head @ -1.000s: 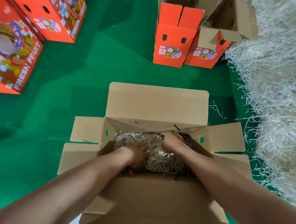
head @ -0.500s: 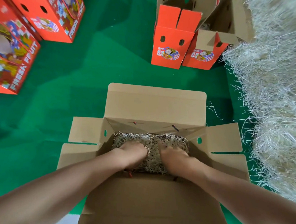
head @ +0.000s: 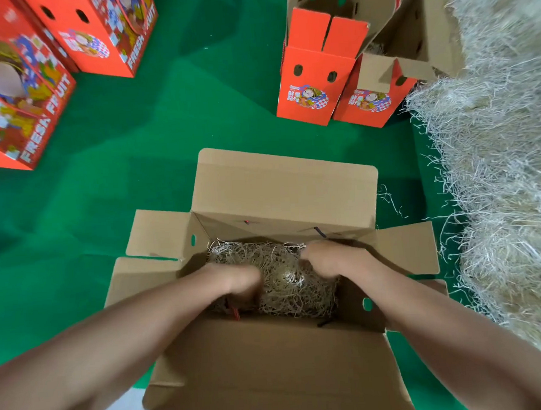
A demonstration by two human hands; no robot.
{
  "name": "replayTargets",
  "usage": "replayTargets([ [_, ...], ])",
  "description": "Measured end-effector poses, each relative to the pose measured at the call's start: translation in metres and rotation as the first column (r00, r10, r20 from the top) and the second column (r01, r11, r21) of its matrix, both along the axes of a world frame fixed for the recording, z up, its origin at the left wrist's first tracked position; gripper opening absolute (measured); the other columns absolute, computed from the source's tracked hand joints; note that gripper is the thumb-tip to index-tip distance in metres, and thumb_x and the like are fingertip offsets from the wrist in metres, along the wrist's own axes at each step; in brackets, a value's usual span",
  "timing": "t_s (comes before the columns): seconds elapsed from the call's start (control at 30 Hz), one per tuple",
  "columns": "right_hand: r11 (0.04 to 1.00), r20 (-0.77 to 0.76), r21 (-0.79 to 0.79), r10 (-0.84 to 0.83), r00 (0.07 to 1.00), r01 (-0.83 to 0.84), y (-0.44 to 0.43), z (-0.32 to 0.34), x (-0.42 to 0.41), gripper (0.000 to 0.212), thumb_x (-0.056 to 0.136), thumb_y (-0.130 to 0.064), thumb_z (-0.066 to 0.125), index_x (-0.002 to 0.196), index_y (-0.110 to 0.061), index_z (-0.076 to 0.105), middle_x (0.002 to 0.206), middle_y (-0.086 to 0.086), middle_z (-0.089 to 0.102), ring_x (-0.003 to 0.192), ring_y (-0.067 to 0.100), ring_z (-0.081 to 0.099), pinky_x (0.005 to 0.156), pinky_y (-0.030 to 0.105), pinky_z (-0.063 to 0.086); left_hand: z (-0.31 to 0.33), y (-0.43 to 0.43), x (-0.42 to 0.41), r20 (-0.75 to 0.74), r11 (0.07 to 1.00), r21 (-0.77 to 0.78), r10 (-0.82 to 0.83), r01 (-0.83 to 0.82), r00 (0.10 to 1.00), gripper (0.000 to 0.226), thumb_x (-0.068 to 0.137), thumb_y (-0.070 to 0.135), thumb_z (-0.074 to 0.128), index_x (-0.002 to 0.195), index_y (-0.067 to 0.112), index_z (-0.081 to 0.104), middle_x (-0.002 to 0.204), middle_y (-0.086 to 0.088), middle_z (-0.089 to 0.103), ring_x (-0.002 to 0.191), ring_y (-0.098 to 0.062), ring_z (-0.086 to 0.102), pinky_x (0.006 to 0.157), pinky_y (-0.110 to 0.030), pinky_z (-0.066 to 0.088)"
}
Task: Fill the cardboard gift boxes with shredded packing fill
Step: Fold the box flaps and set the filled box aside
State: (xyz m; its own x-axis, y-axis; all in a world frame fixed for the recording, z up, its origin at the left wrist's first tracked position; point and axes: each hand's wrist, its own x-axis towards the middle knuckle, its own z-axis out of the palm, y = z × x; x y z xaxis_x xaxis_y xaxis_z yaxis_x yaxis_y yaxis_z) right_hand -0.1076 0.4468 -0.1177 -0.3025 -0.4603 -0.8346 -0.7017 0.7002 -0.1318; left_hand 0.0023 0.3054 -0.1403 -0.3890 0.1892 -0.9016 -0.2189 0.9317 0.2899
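both hands are down inside the open cardboard box [head: 288, 184], on the shredded fill [head: 285, 288] that lies in its bottom; the left hand [head: 240, 282] sits on the near-left part of the fill, its back upward and fingers pointing down into the strands, but it is blurred and i cannot tell whether the fingers grip or only press; the right hand [head: 321, 260] is at the far-right edge of the fill, close to the box's right wall, knuckles bent and fingers curled down into the strands, taking hold of a tuft; the two hands are apart, with a bare mound of fill between them; the box stands on a green cloth [head: 164, 154], all four flaps folded outward; a large heap of loose fill [head: 502, 190] lies just to the right of the box; two open orange boxes [head: 314, 85] stand beyond it, and two closed orange boxes [head: 19, 103] stand far left.
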Motion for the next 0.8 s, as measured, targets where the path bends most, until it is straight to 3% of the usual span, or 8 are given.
replayTargets([
  [0.1,1.0,-0.062,0.018,0.021,0.998,-0.02,-0.002,0.007,-0.004,0.02,0.088,0.009,0.039,0.086,-0.001,0.056,0.068,0.005,0.048,0.052,0.015,0.042,0.044,0.024,0.035,0.002,-0.012,-0.01,-0.271,0.986,0.034,0.167,-0.164,0.948,0.026,0.088,-0.004,0.045,0.103,0.003,0.064,0.099,-0.009,0.064,0.08,-0.021,0.059,0.071,-0.033,0.049],
  [0.2,0.962,0.001,0.201,0.186,0.982,-0.183,0.0,0.001,0.01,0.028,0.091,0.003,0.044,0.116,0.003,0.056,0.1,0.014,0.059,0.078,0.022,0.057,0.071,0.029,0.051,0.002,0.0,-0.012,-0.214,0.989,0.084,0.14,-0.124,0.967,0.038,0.091,-0.002,0.043,0.121,0.015,0.059,0.124,-0.006,0.057,0.088,-0.014,0.058,0.075,-0.027,0.048],
  [0.27,0.891,0.155,0.333,0.27,0.95,-0.308,0.003,-0.009,0.023,0.033,0.094,-0.007,0.046,0.126,-0.001,0.052,0.117,0.015,0.054,0.097,0.026,0.055,0.092,0.035,0.048,-0.004,0.013,-0.005,-0.044,0.995,0.06,-0.074,0.077,0.996,0.049,0.091,-0.002,0.044,0.136,0.018,0.045,0.138,-0.005,0.046,0.104,-0.021,0.056,0.081,-0.03,0.049],
  [0.33,0.883,0.228,0.302,0.299,0.927,-0.359,0.005,-0.014,0.031,0.034,0.095,-0.012,0.047,0.127,-0.006,0.053,0.125,0.013,0.054,0.108,0.029,0.055,0.096,0.039,0.046,-0.008,0.021,0.002,0.091,0.978,0.073,-0.203,0.197,0.975,0.043,0.092,0.004,0.045,0.133,0.014,0.048,0.135,-0.009,0.049,0.108,-0.027,0.055,0.081,-0.035,0.051],
  [0.47,0.951,0.118,0.186,0.229,0.966,-0.248,0.005,0.002,0.033,0.034,0.09,0.001,0.048,0.122,-0.004,0.057,0.113,0.012,0.06,0.096,0.024,0.06,0.074,0.029,0.049,0.01,0.008,0.004,-0.047,0.989,0.137,0.066,-0.059,0.997,0.041,0.094,0.001,0.039,0.132,0.014,0.052,0.126,-0.006,0.056,0.09,-0.018,0.056,0.06,-0.01,0.042],
  [0.63,0.99,-0.05,0.025,0.138,0.989,-0.137,0.011,0.031,0.014,0.022,0.084,0.014,0.038,0.08,0.0,0.053,0.068,0.002,0.044,0.053,0.013,0.04,0.044,0.023,0.033,0.045,-0.034,-0.007,-0.339,0.983,-0.148,0.051,-0.107,0.939,0.03,0.086,-0.01,0.041,0.102,0.0,0.064,0.087,-0.005,0.058,0.07,-0.015,0.051,0.066,-0.026,0.048],
  [0.73,0.99,-0.036,-0.076,0.12,0.992,-0.122,0.005,0.02,0.023,0.036,0.091,0.006,0.037,0.124,0.0,0.048,0.115,0.011,0.055,0.07,0.017,0.054,0.059,0.028,0.048,0.055,-0.044,-0.009,-0.304,0.949,-0.314,-0.125,0.024,0.944,0.022,0.084,-0.012,0.041,0.085,0.002,0.058,0.071,-0.003,0.05,0.061,-0.017,0.047,0.059,-0.028,0.044],
  [0.8,0.978,-0.007,-0.196,0.066,0.998,-0.066,-0.004,0.002,0.033,0.059,0.093,0.002,0.035,0.147,-0.015,0.02,0.153,0.006,0.022,0.107,0.026,0.055,0.08,0.034,0.051,0.053,-0.037,-0.009,-0.223,0.914,-0.377,-0.247,0.15,0.943,0.024,0.086,-0.009,0.043,0.099,0.0,0.06,0.094,-0.007,0.058,0.074,-0.02,0.055,0.066,-0.027,0.046],
])
